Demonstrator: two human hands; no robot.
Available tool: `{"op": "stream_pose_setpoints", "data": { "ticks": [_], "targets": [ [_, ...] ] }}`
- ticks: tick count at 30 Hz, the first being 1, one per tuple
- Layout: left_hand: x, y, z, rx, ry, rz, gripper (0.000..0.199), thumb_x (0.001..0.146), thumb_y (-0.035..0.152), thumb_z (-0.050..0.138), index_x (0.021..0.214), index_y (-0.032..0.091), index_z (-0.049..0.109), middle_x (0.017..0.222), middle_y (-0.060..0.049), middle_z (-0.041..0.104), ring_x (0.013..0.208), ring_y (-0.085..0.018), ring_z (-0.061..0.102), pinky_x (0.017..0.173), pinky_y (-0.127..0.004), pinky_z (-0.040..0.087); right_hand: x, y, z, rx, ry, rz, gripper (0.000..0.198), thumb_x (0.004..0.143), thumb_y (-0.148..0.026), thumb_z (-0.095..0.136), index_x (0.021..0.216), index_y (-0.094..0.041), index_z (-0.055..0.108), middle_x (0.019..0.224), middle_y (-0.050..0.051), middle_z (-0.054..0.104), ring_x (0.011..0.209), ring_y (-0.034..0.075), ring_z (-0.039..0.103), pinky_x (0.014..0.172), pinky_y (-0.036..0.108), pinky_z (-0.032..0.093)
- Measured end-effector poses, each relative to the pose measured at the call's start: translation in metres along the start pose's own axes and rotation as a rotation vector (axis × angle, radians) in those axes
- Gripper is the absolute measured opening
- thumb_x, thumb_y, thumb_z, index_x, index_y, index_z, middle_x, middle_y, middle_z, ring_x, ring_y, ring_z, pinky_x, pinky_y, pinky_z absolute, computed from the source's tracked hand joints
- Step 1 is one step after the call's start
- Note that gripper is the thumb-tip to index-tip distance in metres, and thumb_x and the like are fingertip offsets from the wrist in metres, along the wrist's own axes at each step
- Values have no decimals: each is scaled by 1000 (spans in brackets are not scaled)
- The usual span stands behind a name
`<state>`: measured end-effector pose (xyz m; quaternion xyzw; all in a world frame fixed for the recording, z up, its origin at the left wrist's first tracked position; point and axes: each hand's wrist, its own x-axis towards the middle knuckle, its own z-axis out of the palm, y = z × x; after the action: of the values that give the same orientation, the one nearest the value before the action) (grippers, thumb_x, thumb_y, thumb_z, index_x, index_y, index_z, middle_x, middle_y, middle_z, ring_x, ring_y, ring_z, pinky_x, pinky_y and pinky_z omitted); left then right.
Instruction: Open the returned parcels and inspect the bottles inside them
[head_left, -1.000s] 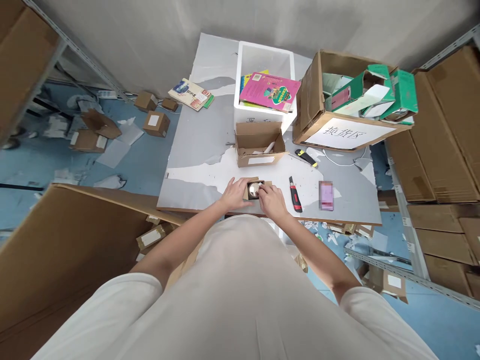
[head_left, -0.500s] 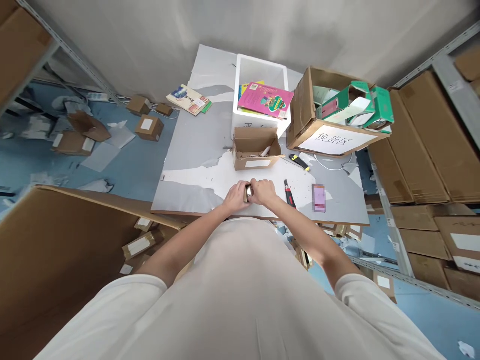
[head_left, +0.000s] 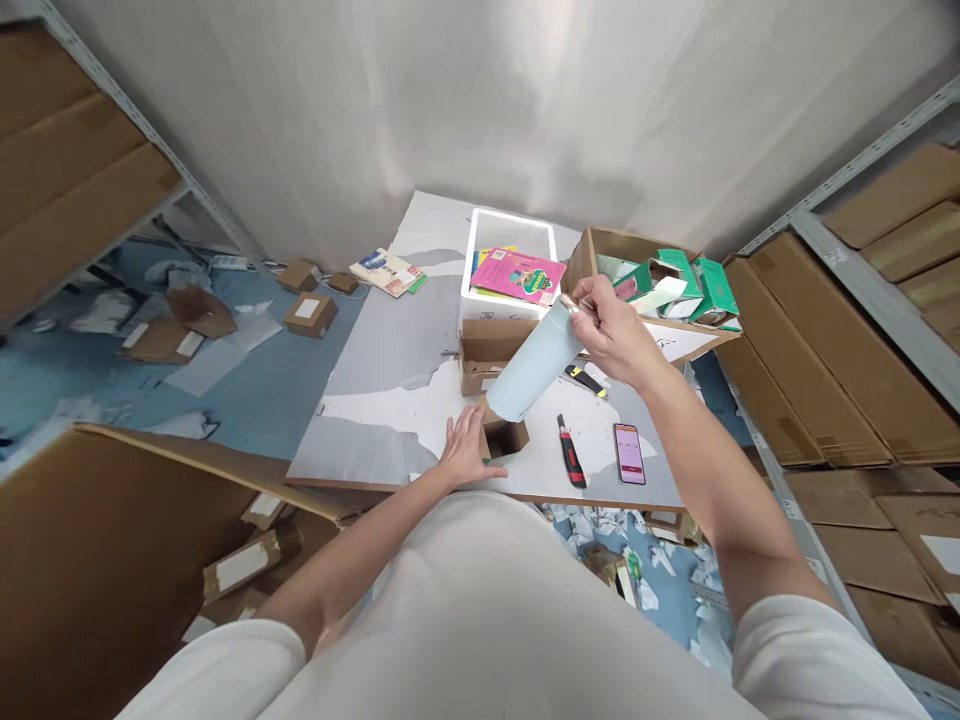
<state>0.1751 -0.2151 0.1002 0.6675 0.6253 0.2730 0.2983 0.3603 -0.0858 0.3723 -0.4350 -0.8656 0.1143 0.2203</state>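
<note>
My right hand (head_left: 606,328) grips a light blue insulated bottle (head_left: 534,365) by its top end. The bottle is tilted, with its lower end just above a small open cardboard box (head_left: 516,437). Against the left side of that box rests my left hand (head_left: 466,450), thumb at the front and fingers toward the back, holding it on the table. The box's dark inside shows through its open top. A red and black utility knife (head_left: 571,452) lies to the right of the box.
On the table (head_left: 360,400) stand an open carton (head_left: 480,350), a white bin (head_left: 472,265) with books, and a larger cardboard box (head_left: 581,262) with green packages. A phone (head_left: 629,453) and a yellow-black cutter (head_left: 586,381) lie at right. A big carton (head_left: 150,520) stands front left.
My right hand has lifted the bottle up and to the right, out of the small box. My left hand stays at the box. The view has tilted upward.
</note>
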Motion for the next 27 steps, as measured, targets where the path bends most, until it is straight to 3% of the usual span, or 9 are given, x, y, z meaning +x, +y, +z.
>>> {"op": "stream_pose_setpoints", "data": {
  "ticks": [2, 4, 6, 9, 12, 16, 21, 27],
  "targets": [
    [4, 14, -13, -100, 104, 52, 134, 47, 66, 82, 151, 15, 14, 158, -27, 12, 147, -47, 6, 114, -69, 7, 11, 11, -9, 75, 35, -14, 22, 94, -41, 42, 107, -25, 48, 78, 1, 55, 69, 18, 49, 66, 33, 42],
    [11, 33, -27, -299, 232, 146, 131, 54, 68, 79, 152, 16, 10, 160, -26, 6, 148, -44, 6, 115, -64, 16, 20, 21, -7, 138, 47, -9, 22, 94, -45, 43, 103, -25, 49, 78, 1, 55, 70, 19, 50, 67, 34, 43],
    [21, 54, -37, -560, 277, 195, 119, 59, 63, 79, 151, 20, 18, 158, -24, 18, 145, -39, 24, 113, -54, 31, 26, 31, 1, 199, 54, 10, 24, 94, -48, 44, 101, -26, 50, 80, 2, 55, 73, 19, 50, 68, 35, 45],
    [33, 78, -39, -891, 274, 117, 91, 65, 52, 81, 140, 21, 39, 142, -18, 46, 131, -31, 49, 103, -43, 45, 31, 45, 16, 330, 63, 65, 32, 92, -57, 48, 98, -26, 51, 84, 2, 55, 77, 20, 52, 69, 36, 47],
    [34, 88, -33, -1089, 288, 40, 72, 66, 49, 81, 125, 19, 51, 125, -13, 60, 117, -27, 59, 100, -41, 48, 28, 58, 31, 584, 16, 133, 42, 85, -66, 53, 99, -27, 53, 88, 3, 56, 79, 19, 54, 68, 35, 50],
    [29, 94, -25, -1356, 202, -74, 58, 75, 63, 64, 107, 15, 60, 102, -11, 68, 102, -28, 65, 94, -47, 49, 17, 73, 49, 955, -48, 137, 48, 75, -66, 66, 107, -31, 55, 106, 2, 58, 92, 18, 58, 78, 35, 54],
    [29, 101, -20, -1435, 137, -234, 63, 78, 69, 47, 101, 13, 62, 80, -9, 69, 81, -27, 67, 86, -49, 51, 9, 81, 65, 1180, -36, 246, 45, 73, -60, 71, 102, -29, 55, 112, 1, 58, 90, 14, 58, 79, 34, 55],
    [32, 104, -18, -1392, 84, -299, 67, 75, 73, 47, 101, 13, 61, 77, -8, 68, 69, -23, 64, 80, -44, 51, 8, 89, 71, 1206, 33, 291, 44, 70, -56, 76, 97, -29, 54, 108, 0, 58, 81, 12, 57, 67, 29, 56]
  ]
}}
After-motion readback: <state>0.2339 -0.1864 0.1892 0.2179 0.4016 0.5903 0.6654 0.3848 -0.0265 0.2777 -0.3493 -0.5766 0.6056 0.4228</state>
